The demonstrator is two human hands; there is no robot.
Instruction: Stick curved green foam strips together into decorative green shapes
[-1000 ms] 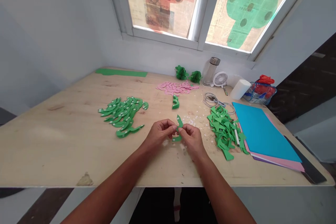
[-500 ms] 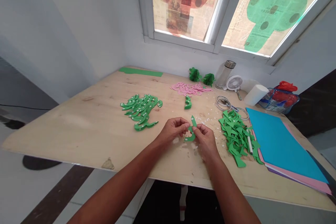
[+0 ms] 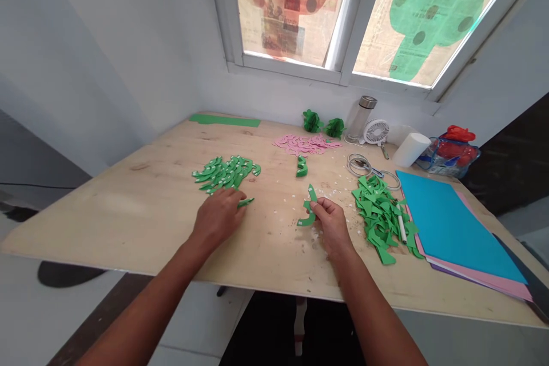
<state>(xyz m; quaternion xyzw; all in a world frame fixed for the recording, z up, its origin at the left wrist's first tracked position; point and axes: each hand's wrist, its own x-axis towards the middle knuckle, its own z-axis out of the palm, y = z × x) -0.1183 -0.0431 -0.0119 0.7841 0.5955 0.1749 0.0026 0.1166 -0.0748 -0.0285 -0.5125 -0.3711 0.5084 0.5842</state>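
Observation:
My right hand [image 3: 331, 218] pinches a curved green paper cutout [image 3: 306, 221] between thumb and fingers, just above the table. Small white patches dot the cutout. Over to the left, my left hand [image 3: 219, 216] lies over the front of a pile of similar green cutouts [image 3: 229, 170]. The tip of one green cutout sticks out beyond its fingers, which point down and are mostly hidden, so a grip cannot be made out. A small stack of green cutouts [image 3: 302, 167] stands between the two piles, beyond my right hand.
Pink paper cutouts [image 3: 306, 143] and two green paper shapes [image 3: 312, 121] lie at the back. Green scraps [image 3: 377, 211] with a white pen [image 3: 401, 227], tape rolls [image 3: 359, 164] and blue sheets [image 3: 457, 223] are right. A bottle [image 3: 361, 117] and fan [image 3: 376, 132] stand by the wall.
My left hand has left the cutout held at the middle and moved left onto the pile. My right hand keeps hold of its cutout. The view has shifted slightly right.

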